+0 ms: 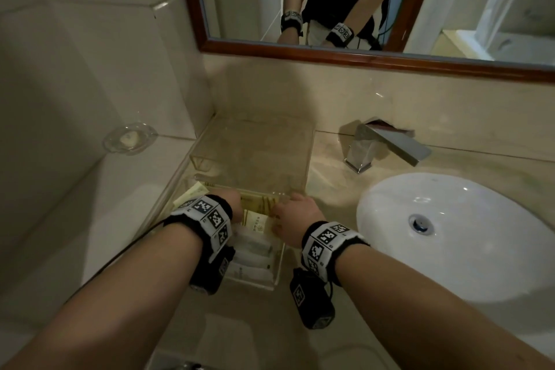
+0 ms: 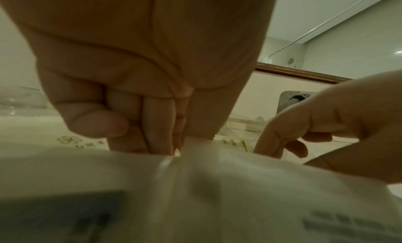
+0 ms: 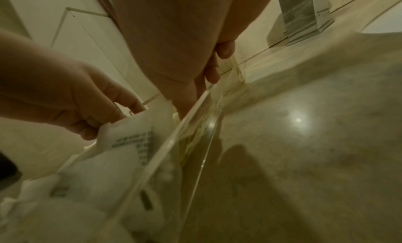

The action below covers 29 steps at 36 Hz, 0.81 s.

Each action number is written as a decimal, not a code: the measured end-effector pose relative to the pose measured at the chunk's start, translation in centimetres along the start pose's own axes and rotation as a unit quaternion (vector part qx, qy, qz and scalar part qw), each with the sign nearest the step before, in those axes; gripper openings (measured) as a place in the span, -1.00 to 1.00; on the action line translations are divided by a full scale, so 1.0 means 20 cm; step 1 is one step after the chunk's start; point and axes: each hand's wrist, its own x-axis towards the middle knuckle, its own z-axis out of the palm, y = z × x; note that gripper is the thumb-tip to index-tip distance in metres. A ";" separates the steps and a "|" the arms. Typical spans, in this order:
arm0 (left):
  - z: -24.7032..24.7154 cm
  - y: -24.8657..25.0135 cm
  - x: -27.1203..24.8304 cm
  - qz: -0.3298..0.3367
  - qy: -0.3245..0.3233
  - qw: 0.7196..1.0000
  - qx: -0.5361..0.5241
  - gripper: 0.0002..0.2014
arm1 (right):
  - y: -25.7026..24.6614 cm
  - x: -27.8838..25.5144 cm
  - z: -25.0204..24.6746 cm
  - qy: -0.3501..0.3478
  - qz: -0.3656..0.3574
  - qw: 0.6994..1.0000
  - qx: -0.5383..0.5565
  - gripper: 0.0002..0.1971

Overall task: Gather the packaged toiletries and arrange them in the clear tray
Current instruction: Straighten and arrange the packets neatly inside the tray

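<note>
I have both hands down in the clear tray [image 1: 277, 272], which sits on the counter [image 1: 327, 186] just left of the white sink [image 1: 450, 234], and I'll place everything else from that tray. My left hand [image 1: 232, 204] is at the tray's far left part, wrist strap towards me; from its own wrist camera the fingers [image 2: 152, 126] are curled down with their tips against the white packets [image 2: 195, 186], but whether they pinch one I cannot tell. My right hand [image 1: 295, 216] is over the tray's far right corner; its wrist view shows the fingertips [image 3: 212, 73] hooked over the tray's clear wall [image 3: 174, 143], thumb [image 3: 226, 48] on the outer side, so I read it as gripping the tray's edge (the packets lie just inside that wall). The packets fill the tray: white ones [image 1: 252, 264] in the near half, cream ones [image 1: 258, 219] between my two hands, and one cream packet [image 1: 192, 192] sticking out past the tray's far left side. Beyond the tray, towards the wall, a second clear box [image 1: 255, 147] rests on the counter. A chrome tap [image 1: 387, 144] stands to the far right of the tray, a glass soap dish [image 1: 129, 138] well to its far left, and a wood-framed mirror [image 1: 330, 54] hangs above
</note>
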 end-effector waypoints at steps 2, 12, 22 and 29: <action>0.00 -0.01 0.00 0.005 0.004 1.000 -0.010 -0.72 | -0.01 0.00 0.00 0.014 -0.004 1.000 -0.004 -0.62; 0.00 -0.40 0.00 0.019 0.127 0.990 -0.056 -0.60 | -0.13 0.06 -0.08 0.106 -0.043 0.990 0.084 -0.70; 0.07 -0.52 0.01 0.063 0.077 0.993 -0.061 -0.58 | -0.37 0.23 -0.08 -0.007 -0.044 0.998 0.032 -0.67; 0.04 -0.52 0.01 0.112 0.123 0.986 0.019 -0.74 | -0.41 0.26 -0.14 -0.072 0.000 0.997 0.036 -0.57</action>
